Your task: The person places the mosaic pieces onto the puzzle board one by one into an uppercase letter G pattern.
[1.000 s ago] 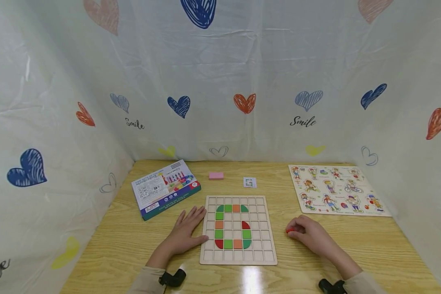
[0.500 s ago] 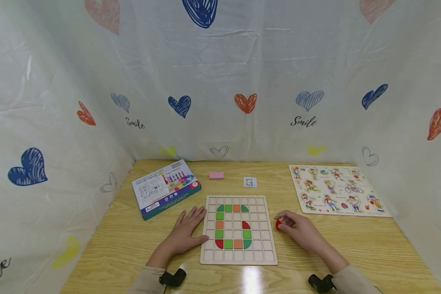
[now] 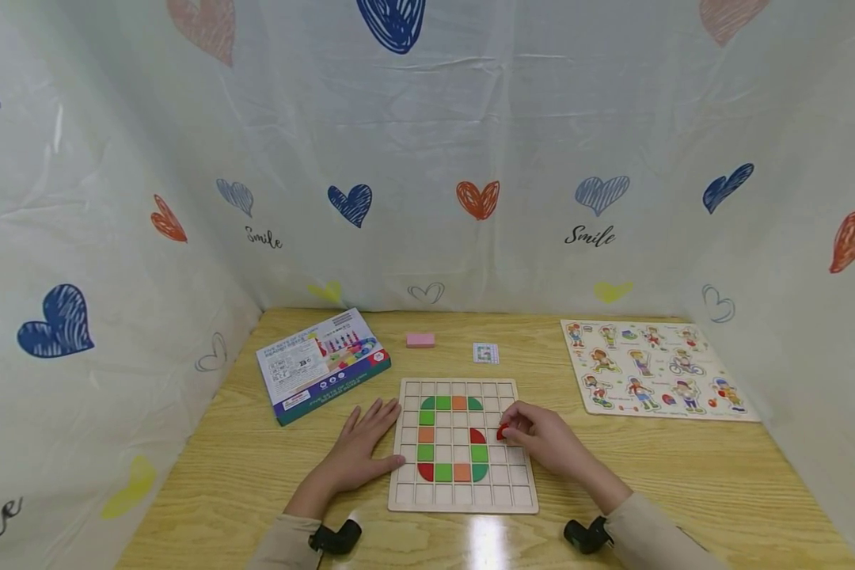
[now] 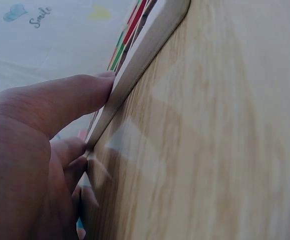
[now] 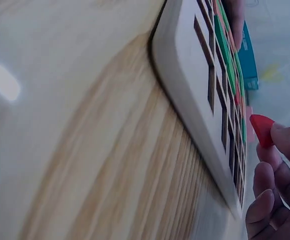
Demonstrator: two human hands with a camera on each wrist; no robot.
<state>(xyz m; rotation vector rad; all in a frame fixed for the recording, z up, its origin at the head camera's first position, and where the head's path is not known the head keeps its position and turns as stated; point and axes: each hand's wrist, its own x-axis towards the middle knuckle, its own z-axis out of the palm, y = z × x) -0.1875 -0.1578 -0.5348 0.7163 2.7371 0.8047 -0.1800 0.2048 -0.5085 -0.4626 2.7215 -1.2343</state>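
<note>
A wooden grid board (image 3: 463, 500) lies in the middle of the table, with green, orange and red pieces set in its cells in a G-like outline. My left hand (image 3: 356, 451) rests flat at the board's left edge, fingers straight; in the left wrist view its thumb (image 4: 85, 92) touches the board's side. Over the right part of the board, my right hand (image 3: 545, 439) pinches a red quarter-round piece (image 5: 262, 129) between thumb and fingertip. Just left of it, a red quarter-round piece (image 3: 476, 436) sits in a cell.
A printed box (image 3: 321, 364) lies back left. Behind the board are a pink block (image 3: 420, 340) and a small pattern card (image 3: 485, 353). A picture puzzle board (image 3: 655, 368) lies back right. Heart-printed curtains (image 3: 427, 158) enclose the table (image 3: 684, 475).
My right hand has moved left with the red quarter-round piece, from the table right of the board to over the board. The left hand has stayed in place.
</note>
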